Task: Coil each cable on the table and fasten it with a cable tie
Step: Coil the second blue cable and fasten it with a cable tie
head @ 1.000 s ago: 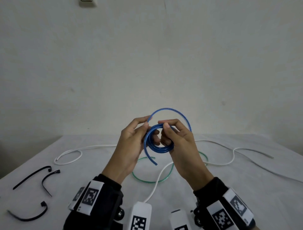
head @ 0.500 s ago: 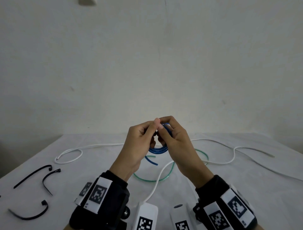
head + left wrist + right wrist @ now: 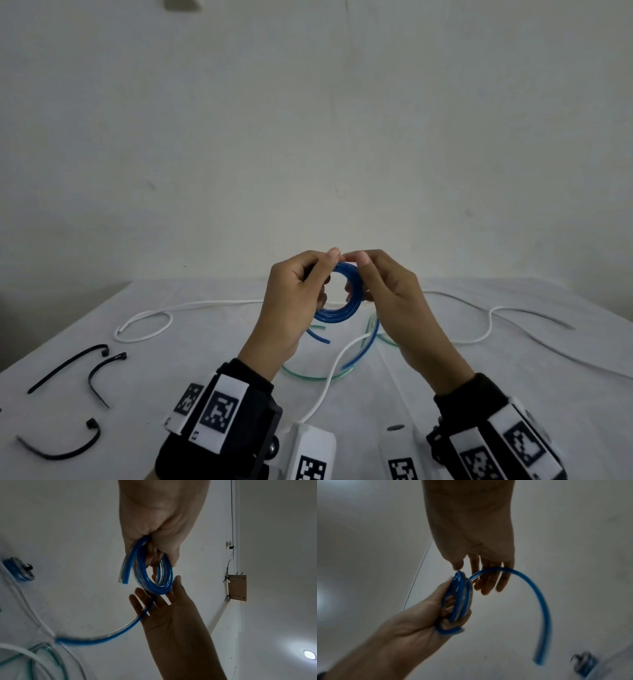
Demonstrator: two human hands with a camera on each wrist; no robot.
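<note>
A blue cable is wound into a small coil (image 3: 337,311) held above the table. My left hand (image 3: 322,270) grips the coil's left side, fingers curled through it (image 3: 159,586). My right hand (image 3: 359,270) rests against the coil's right side with straight fingers (image 3: 488,582), thumb near the top. The loose blue tail (image 3: 544,608) arcs off across those fingers and hangs down toward the table (image 3: 363,346). Three black cable ties (image 3: 68,368) (image 3: 102,375) (image 3: 65,448) lie at the table's left. A green cable (image 3: 308,377) and a white cable (image 3: 147,325) lie uncoiled on the table.
More white cable (image 3: 489,325) trails across the right of the white table (image 3: 513,394). Another blue coil with a black tie (image 3: 18,569) lies on the table, seen in the wrist views only. A plain wall stands behind the table.
The wide loose blue loop above the hands has been wound into the tighter coil. Both hands came closer together, and a short blue tail now hangs below the right hand.
</note>
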